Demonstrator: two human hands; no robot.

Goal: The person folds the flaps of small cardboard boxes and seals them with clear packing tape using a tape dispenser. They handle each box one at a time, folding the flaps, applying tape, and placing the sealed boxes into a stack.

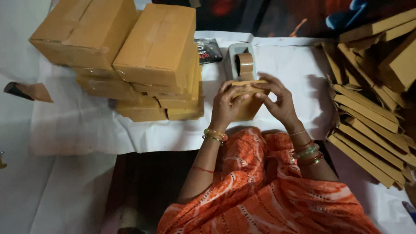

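Observation:
Both my hands hold a small brown cardboard box (250,108) upright on the white-covered table (86,125), close to my body. My left hand (226,105) grips its left side with the thumb over the top flap. My right hand (278,100) grips its right side, fingers pressing on the top edge. A grey tape dispenser (239,60) with a roll of brown tape stands just beyond the box, near my fingertips.
Stacks of closed brown boxes (143,56) stand at the left back. A heap of flat, unfolded cartons (372,112) lies along the right. A small dark printed packet (208,50) lies beside the dispenser. A brown scrap (30,92) rests at far left.

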